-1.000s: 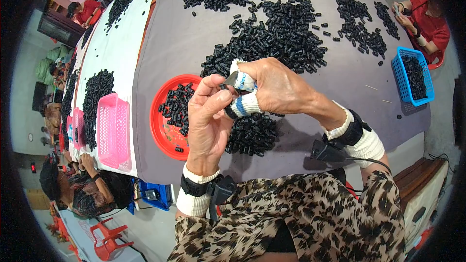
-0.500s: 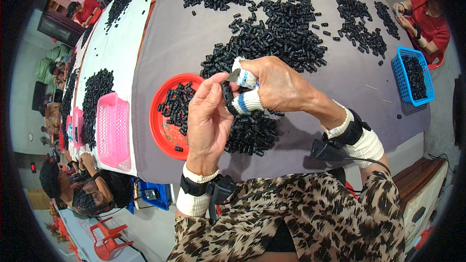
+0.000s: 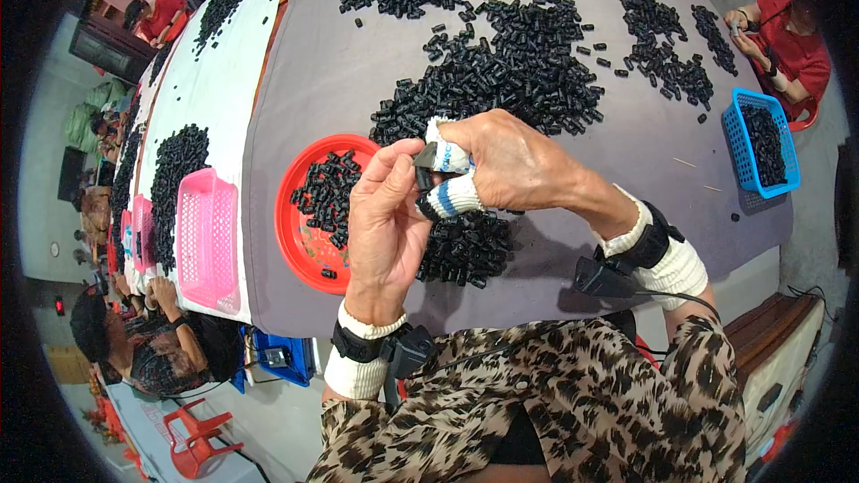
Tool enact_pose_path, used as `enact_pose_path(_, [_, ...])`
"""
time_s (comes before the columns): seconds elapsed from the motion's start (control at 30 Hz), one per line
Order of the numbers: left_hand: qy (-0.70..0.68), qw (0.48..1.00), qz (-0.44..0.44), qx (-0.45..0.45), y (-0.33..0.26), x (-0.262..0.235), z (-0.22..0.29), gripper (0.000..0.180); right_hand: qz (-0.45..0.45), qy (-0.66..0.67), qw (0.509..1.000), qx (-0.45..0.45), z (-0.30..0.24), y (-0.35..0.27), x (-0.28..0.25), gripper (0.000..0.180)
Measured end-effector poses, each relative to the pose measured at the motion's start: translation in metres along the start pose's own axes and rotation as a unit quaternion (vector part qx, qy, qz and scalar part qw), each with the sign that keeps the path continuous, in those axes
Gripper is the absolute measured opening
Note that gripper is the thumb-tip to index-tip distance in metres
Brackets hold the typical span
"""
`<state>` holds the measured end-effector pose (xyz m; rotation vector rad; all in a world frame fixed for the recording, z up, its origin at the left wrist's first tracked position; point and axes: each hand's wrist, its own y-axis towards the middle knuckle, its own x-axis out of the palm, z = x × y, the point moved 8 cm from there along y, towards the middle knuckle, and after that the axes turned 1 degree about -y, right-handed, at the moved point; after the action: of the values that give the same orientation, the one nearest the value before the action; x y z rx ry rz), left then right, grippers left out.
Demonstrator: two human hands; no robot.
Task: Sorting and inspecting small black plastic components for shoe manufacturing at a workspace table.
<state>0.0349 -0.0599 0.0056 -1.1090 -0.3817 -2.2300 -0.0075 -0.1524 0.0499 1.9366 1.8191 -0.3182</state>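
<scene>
Your left hand (image 3: 386, 219) and right hand (image 3: 501, 161) together pinch one small black part (image 3: 424, 159). Both close above the red plate (image 3: 291, 215).

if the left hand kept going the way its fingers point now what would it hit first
The left hand points up and a little right. It would first meet the small black part at its fingertips, then the right hand's cloth-wrapped fingers close behind; depth is unclear.

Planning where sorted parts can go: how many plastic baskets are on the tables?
3 at least: a blue basket at the table's right edge, a pink basket left of the red plate, another pink one behind it, partly hidden.
</scene>
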Motion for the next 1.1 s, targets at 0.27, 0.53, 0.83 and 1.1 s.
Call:
enact_pose_path(0.27, [0.021,1.000,0.020,-0.004,-0.001,-0.001,0.000,0.020,-0.007,-0.017,1.000,-0.014,0.002,0.001,0.002,0.034])
enact_pose_path(0.53, [0.041,0.999,0.032,-0.003,-0.003,-0.001,0.001,0.019,-0.017,-0.020,1.000,-0.014,0.000,0.000,0.004,0.034])
enact_pose_path(0.83, [0.225,0.956,0.149,0.118,-0.006,-0.052,0.055,0.019,0.018,-0.020,0.999,-0.018,0.006,-0.002,-0.008,0.040])
enact_pose_path(1.1, [0.441,0.871,0.204,0.080,-0.011,-0.089,0.051,0.020,0.072,-0.050,0.995,0.038,0.039,-0.020,-0.045,0.034])
